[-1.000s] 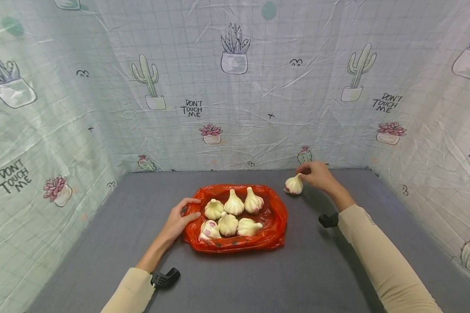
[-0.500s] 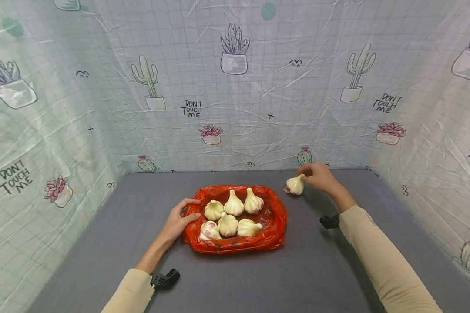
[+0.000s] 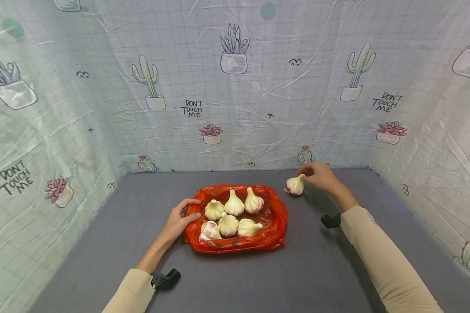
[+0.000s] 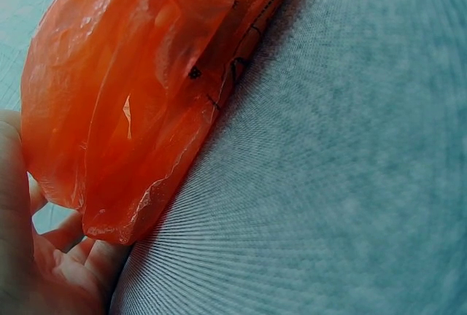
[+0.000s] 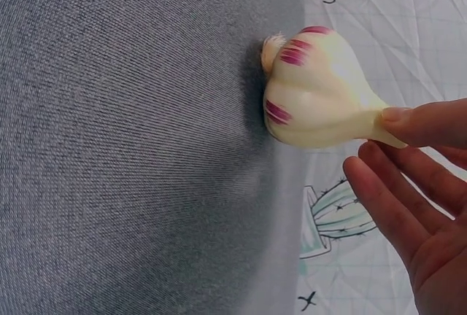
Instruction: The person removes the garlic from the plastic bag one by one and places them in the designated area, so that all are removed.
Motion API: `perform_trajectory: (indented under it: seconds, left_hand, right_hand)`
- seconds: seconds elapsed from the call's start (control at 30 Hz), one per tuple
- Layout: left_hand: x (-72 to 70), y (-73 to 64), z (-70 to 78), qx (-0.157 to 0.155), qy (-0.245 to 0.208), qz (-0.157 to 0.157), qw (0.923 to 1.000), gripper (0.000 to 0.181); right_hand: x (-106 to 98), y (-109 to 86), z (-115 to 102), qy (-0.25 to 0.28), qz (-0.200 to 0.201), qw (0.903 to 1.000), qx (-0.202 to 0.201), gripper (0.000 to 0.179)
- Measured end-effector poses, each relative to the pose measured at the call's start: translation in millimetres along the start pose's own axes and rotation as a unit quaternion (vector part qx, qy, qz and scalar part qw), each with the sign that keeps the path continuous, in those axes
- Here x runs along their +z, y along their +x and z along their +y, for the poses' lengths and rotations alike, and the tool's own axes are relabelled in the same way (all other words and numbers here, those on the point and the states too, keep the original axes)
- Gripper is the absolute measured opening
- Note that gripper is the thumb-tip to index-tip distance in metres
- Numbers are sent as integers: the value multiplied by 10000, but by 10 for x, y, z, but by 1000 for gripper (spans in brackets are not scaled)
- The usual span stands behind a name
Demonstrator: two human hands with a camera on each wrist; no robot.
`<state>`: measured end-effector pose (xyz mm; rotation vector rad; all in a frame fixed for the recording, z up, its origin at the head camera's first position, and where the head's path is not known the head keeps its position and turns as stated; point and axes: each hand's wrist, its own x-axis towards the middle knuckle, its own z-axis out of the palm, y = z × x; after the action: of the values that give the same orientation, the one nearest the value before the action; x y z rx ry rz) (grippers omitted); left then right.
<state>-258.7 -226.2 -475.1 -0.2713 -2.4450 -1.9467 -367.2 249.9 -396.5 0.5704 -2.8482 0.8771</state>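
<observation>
My right hand point(image 3: 317, 176) pinches the stem of a garlic bulb point(image 3: 295, 185) between thumb and fingers, at the back right of the table. In the right wrist view that garlic bulb point(image 5: 314, 96) has purple streaks and a tuft of roots, and its base is close to the grey cloth; contact cannot be told. My left hand point(image 3: 177, 221) holds the left side of a red plastic bag point(image 3: 280, 217), with thumb and forefinger over its rolled rim. Several garlic bulbs point(image 3: 233, 204) lie inside the bag. The left wrist view shows the bag's side point(image 4: 131, 111) hiding some fingertips.
A grey cloth point(image 3: 235, 282) covers the table. Behind and at both sides hangs a pale curtain point(image 3: 235, 100) printed with cacti. Each wrist wears a black device, such as the one at the left wrist point(image 3: 166, 278).
My right hand and the garlic bulb have shifted very slightly right and settled. The left hand and the bag stay in place.
</observation>
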Motion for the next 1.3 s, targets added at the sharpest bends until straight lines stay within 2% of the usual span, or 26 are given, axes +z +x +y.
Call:
perform_trajectory:
  seconds: [0.43,0.77,0.93,1.3]
  left_hand:
    - [5,15,-15,84,138,63,9998,40]
    - [3,8,-3,158,140,85,9997,40]
    - [0,4,4,194,160,109,9996,41]
    - [8,-1,12,184,225,135,9995,40]
  right_hand:
    - [-164,-45,-113,-87,-156,9998,71,27]
    - [-170,-71,-114,-102,-130,9999,45,27]
    - [-213,-94,-187,-59,-101,9999,59,28]
    - [-307,-194,-443,131,161,9995,-230,25]
